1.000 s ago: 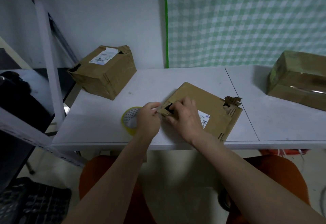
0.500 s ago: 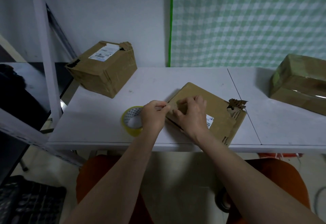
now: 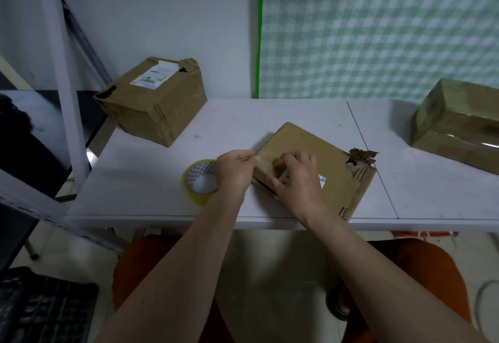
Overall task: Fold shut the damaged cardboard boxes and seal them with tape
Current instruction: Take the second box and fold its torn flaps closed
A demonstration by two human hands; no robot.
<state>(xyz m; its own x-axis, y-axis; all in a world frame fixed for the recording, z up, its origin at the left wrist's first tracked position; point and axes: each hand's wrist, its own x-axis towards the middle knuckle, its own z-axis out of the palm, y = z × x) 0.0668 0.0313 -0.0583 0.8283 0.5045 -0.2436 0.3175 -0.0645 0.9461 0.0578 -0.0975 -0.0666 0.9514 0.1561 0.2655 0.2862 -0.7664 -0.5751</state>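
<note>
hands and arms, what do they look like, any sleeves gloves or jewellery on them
Both forearms are bare as far as the picture shows, with no sleeves in view. The left hand and the right hand wear no gloves. No watch, bracelet or band shows at either wrist, and no ring is visible on the fingers that can be seen, though some fingers are hidden.

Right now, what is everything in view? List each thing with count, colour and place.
flat box: 1, brown, table centre, torn at its right corner
cube box: 1, brown, white label, back left of the table, torn on top
wrapped box: 1, brown under glossy tape, table's far right
tape roll: 1, yellow, lying flat left of the flat box
table: 1, white
checked cloth: 1, green and white, on the wall behind
seat: 1, orange, below the table edge
left hand: 1, pinching the flat box's left edge
right hand: 1, fingers curled on the flat box's top
</note>
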